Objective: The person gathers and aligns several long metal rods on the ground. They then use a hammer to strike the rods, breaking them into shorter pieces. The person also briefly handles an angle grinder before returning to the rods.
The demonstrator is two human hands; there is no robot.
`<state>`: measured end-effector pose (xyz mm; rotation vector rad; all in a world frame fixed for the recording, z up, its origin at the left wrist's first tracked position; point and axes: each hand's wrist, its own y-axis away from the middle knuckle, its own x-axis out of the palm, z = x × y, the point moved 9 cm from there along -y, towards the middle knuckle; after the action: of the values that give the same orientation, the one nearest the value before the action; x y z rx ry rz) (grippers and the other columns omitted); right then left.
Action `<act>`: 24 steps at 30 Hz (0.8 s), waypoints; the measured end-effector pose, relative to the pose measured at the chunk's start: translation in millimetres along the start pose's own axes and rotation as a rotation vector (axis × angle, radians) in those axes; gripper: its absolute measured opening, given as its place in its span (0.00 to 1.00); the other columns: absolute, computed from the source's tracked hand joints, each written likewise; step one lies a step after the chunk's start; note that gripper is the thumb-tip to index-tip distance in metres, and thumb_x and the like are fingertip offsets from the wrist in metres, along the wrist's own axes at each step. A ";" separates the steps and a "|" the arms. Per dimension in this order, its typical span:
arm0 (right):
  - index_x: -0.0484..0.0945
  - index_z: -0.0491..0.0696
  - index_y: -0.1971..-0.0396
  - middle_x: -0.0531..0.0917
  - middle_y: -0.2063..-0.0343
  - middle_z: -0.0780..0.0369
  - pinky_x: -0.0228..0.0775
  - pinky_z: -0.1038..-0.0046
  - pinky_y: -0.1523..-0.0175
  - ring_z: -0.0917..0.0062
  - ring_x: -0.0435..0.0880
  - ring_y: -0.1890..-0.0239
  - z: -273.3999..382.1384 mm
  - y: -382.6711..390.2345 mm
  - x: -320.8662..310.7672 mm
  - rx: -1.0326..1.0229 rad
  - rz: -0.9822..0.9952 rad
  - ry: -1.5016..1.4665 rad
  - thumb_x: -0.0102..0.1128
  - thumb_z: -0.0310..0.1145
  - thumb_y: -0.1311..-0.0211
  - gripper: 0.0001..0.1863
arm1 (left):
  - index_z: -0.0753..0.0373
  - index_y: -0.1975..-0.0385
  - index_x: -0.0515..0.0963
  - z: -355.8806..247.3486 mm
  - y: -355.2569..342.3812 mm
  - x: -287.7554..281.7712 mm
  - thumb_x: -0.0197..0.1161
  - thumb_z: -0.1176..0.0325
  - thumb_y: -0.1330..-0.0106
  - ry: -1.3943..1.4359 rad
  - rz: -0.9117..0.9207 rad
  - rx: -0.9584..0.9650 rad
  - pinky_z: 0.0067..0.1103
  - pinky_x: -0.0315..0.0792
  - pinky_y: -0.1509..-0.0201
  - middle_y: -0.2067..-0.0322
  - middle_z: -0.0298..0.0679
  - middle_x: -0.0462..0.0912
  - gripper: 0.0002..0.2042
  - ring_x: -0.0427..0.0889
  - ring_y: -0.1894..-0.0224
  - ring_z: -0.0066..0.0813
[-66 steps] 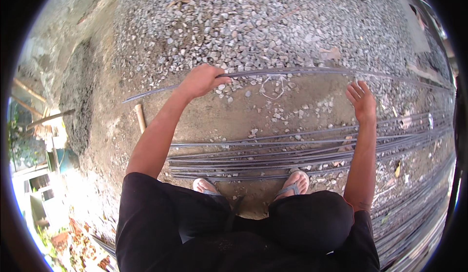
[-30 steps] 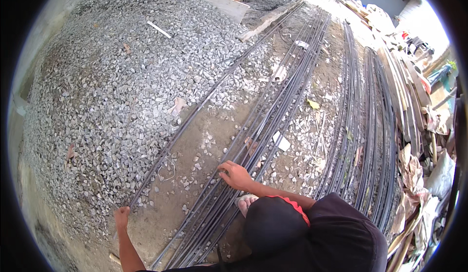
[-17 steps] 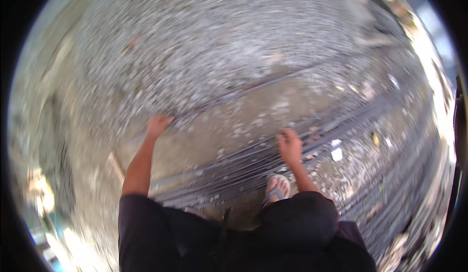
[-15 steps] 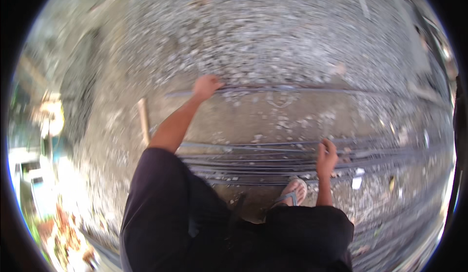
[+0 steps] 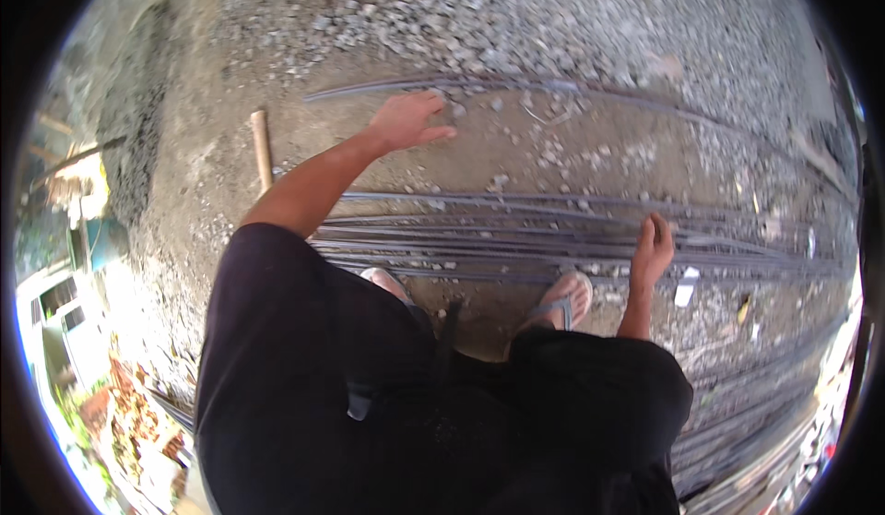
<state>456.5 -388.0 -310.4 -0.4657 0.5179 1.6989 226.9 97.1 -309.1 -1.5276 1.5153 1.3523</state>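
A narrow strand of dark metal bars [image 5: 572, 84] lies along the near margin of the gravel [image 5: 516, 17], its long axis running crosswise from a free left end and bowing away toward the right rim, where lens curvature exaggerates the bend. The left hand [image 5: 404, 121] is the nearer one, just on the wearer's side of the strand and close to its left end; its fingers are spread, thumb apart, with nothing visible between them, and contact with the metal cannot be told. A strip of bare earth separates the strand from a roughly parallel bundle of bars [image 5: 461, 244] in front of the sandalled feet [image 5: 570, 299]. The right hand [image 5: 653, 255], well apart from the strand, is over the bundle's right portion, fingers half bent; whether they pinch anything is unclear. A wooden handle [image 5: 262, 151] lies left of the left forearm.
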 end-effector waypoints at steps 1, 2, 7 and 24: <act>0.80 0.35 0.47 0.87 0.53 0.50 0.74 0.67 0.43 0.64 0.86 0.50 -3.1 2.0 -7.5 -0.025 -0.011 -0.089 0.60 0.35 0.29 0.19 | 0.63 0.57 0.77 -12.3 17.2 13.4 0.63 0.34 0.37 0.019 0.101 0.030 0.39 0.76 0.49 0.57 0.45 0.79 0.32 0.79 0.49 0.49; 0.81 0.36 0.48 0.87 0.54 0.50 0.75 0.68 0.44 0.65 0.86 0.51 -7.1 2.4 -13.4 -0.017 -0.035 -0.081 0.61 0.35 0.29 0.18 | 0.63 0.55 0.76 -36.0 38.2 20.7 0.64 0.29 0.43 -0.034 0.076 0.117 0.41 0.75 0.49 0.56 0.47 0.78 0.37 0.78 0.49 0.51; 0.84 0.40 0.55 0.87 0.58 0.49 0.75 0.61 0.46 0.54 0.86 0.55 1.6 14.2 -30.3 -0.175 -0.234 0.101 0.63 0.34 0.33 0.14 | 0.63 0.40 0.69 -90.2 100.6 55.4 0.76 0.40 0.53 0.047 0.221 0.051 0.44 0.69 0.40 0.47 0.48 0.74 0.44 0.73 0.42 0.52; 0.70 0.37 0.39 0.80 0.51 0.51 0.85 0.68 0.61 0.67 0.85 0.55 -72.5 27.5 -19.3 0.683 -0.324 -0.833 0.58 0.46 0.27 0.29 | 0.67 0.69 0.76 -107.8 67.6 51.8 0.71 0.56 0.39 0.539 0.543 -0.063 0.34 0.69 0.68 0.78 0.44 0.77 0.18 0.76 0.75 0.36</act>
<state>434.7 -449.6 -356.5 0.6092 0.3389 1.1572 180.4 -32.2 -307.4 -1.6767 2.3747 1.3318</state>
